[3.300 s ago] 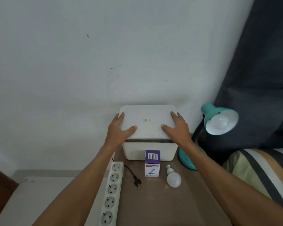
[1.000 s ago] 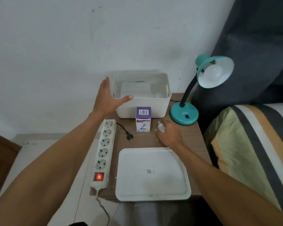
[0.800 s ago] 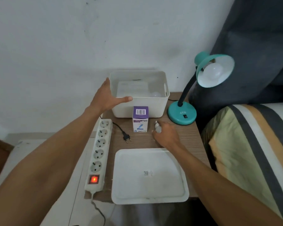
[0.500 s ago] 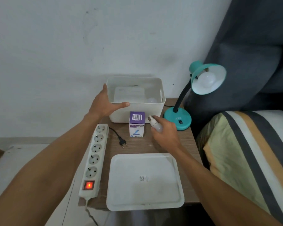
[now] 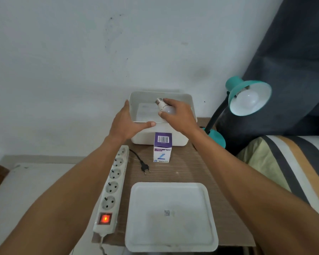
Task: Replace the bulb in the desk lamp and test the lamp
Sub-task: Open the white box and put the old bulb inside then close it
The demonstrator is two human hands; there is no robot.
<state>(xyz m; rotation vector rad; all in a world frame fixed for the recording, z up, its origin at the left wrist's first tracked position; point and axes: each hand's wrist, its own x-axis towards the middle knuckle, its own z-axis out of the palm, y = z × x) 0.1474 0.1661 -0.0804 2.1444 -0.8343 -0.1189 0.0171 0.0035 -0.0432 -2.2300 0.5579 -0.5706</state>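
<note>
My right hand grips a white bulb, screw base pointing up-left, over the open white box. My left hand holds the box's front-left rim, thumb along the front edge. The teal desk lamp stands at the right with a white bulb in its shade; its base rests on the wooden table. The lamp's black plug lies loose on the table, beside the white power strip, whose red switch is lit. A purple-and-white bulb carton stands before the box.
The box's white lid lies flat at the table's front edge. A striped cushion and a dark curtain close off the right side. The wall is right behind the box. A pale surface lies lower left.
My right hand picked the loose bulb up from the table and carried it up and back over the open box. The left hand stayed on the box's rim.
</note>
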